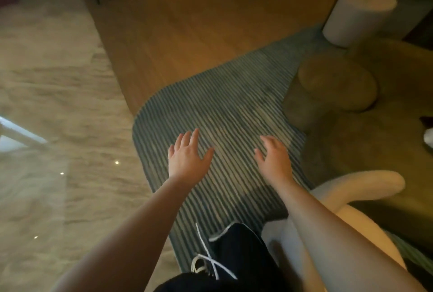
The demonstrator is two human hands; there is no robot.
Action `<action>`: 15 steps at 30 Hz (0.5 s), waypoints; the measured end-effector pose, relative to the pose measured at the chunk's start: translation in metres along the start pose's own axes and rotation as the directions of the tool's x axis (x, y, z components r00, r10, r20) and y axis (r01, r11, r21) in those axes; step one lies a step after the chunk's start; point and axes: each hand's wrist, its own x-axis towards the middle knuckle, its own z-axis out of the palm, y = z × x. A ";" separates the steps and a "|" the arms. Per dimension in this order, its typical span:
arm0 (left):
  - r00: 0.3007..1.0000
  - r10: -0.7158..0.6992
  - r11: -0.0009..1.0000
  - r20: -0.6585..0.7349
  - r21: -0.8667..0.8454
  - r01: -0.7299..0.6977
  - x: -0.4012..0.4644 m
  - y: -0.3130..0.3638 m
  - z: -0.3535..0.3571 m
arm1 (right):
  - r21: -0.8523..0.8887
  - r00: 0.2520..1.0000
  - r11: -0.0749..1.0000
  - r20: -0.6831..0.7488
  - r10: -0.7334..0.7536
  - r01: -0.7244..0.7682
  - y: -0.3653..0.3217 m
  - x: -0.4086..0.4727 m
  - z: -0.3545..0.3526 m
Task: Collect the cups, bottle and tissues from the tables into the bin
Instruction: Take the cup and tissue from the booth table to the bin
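while both arms reach forward, left hand [187, 158] and right hand [274, 160] hang empty, fingers relaxed, above striped rug [222, 104].

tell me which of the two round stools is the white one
The white stool is the farther one, top right at the rug's far corner; the nearer stool, right of the rug, is olive.

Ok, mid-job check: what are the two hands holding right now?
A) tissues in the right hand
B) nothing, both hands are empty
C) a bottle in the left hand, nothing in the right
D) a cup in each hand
B: the left hand and the right hand both hang over the striped rug with fingers loosely spread, and nothing is in either.
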 end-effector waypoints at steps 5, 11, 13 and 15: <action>0.998 0.050 0.998 0.025 0.024 -0.051 0.146 0.022 0.016 | 0.015 0.997 0.999 -0.056 0.044 -0.043 0.019 0.129 -0.001; 0.998 0.059 0.996 0.033 0.072 -0.061 0.374 0.085 0.032 | 0.050 0.998 0.997 -0.008 0.067 -0.066 0.060 0.355 -0.026; 0.997 0.065 0.994 0.044 0.085 -0.069 0.446 0.114 0.030 | 0.017 0.998 0.998 -0.006 0.062 -0.062 0.071 0.433 -0.052; 0.996 0.084 0.993 0.042 0.081 -0.088 0.513 0.141 0.028 | 0.000 0.997 0.997 -0.033 0.075 -0.075 0.080 0.501 -0.077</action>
